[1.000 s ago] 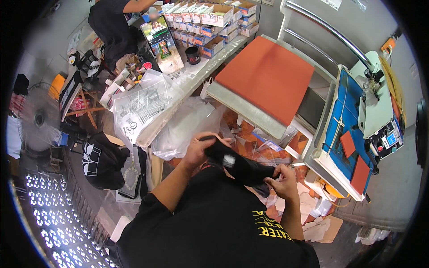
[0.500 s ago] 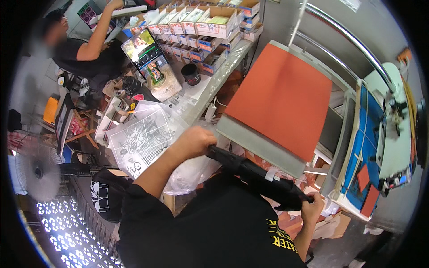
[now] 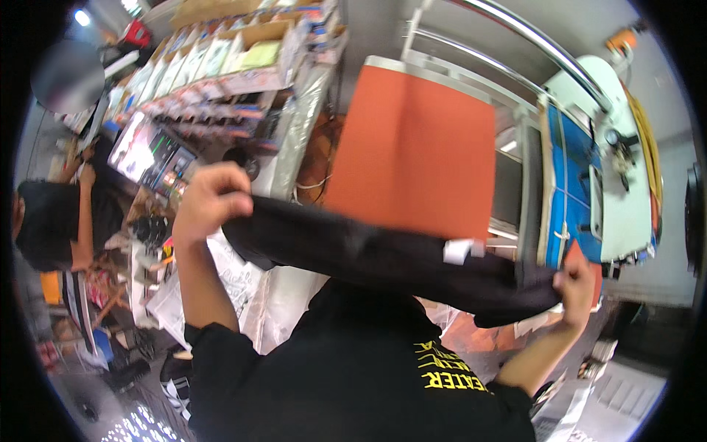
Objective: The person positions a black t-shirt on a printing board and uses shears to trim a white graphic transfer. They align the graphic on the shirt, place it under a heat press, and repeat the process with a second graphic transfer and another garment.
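Stretched between my two hands is a folded black garment (image 3: 368, 254), with a small white label (image 3: 462, 251) near its upper edge. At its left end, my left hand (image 3: 213, 202) is closed, thumb and fingers pinching the cloth. My right hand (image 3: 576, 287) pinches the opposite end, beside the blue panel. The garment hangs in front of the flat orange-red pad (image 3: 412, 147) of a press, overlapping its near edge in the view. Motion blurs part of the cloth, and its inner folds are hidden.
Stacked cardboard trays of packets (image 3: 221, 62) stand at the far left, above a lit screen (image 3: 151, 158). White printed sheets (image 3: 228, 280) lie on the left-hand table. A blue panel (image 3: 573, 177) and chrome bars (image 3: 545, 44) are on the right. Another person (image 3: 55, 228) sits far left.
Both hands have risen and moved apart, pulling the bunched garment out wider and more level. My head's view has shifted, so the pad appears further left.
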Motion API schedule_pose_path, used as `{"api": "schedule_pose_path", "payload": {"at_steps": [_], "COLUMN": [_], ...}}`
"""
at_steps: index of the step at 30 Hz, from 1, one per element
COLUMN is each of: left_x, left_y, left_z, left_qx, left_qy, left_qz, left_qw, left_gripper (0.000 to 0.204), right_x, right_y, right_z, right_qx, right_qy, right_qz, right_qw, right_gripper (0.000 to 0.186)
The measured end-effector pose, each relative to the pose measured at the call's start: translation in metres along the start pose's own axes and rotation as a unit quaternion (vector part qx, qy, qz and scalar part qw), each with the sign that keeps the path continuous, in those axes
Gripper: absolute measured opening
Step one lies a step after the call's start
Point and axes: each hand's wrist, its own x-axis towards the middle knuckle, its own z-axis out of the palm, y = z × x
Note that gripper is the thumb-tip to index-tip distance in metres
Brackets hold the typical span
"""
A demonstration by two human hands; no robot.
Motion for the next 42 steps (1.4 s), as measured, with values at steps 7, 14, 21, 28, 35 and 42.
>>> {"api": "schedule_pose_path", "payload": {"at_steps": [7,14,21,28,35,42], "left_x": [0.126,0.046,0.034,0.036,0.049,0.038], "left_y": [-0.035,-0.156,-0.143,-0.14,-0.17,-0.225], "left_z": [0.069,0.15,0.177,0.168,0.157,0.163], "left_qx": [0.369,0.027,0.054,0.254,0.111,-0.462], "left_qy": [0.245,0.228,0.35,0.268,0.222,0.165], "left_qz": [0.181,-0.082,-0.124,-0.17,-0.219,-0.27], "left_qw": [0.878,0.97,0.927,0.914,0.944,0.828], "left_gripper": [0.036,0.032,0.032,0.024,0.042,0.052], "right_x": [0.152,0.102,0.127,0.114,0.027,0.019], "right_y": [-0.025,0.056,0.032,0.087,0.109,0.197], "right_z": [0.059,-0.007,0.012,-0.002,0.2,0.257], "right_qx": [-0.258,-0.656,-0.668,-0.111,0.209,0.58], "right_qy": [0.24,0.181,0.099,0.172,-0.036,-0.035], "right_qz": [-0.235,0.125,0.254,0.014,0.216,0.29], "right_qw": [0.906,0.722,0.692,0.979,0.953,0.76], "right_gripper": [0.033,0.069,0.076,0.036,0.043,0.029]}}
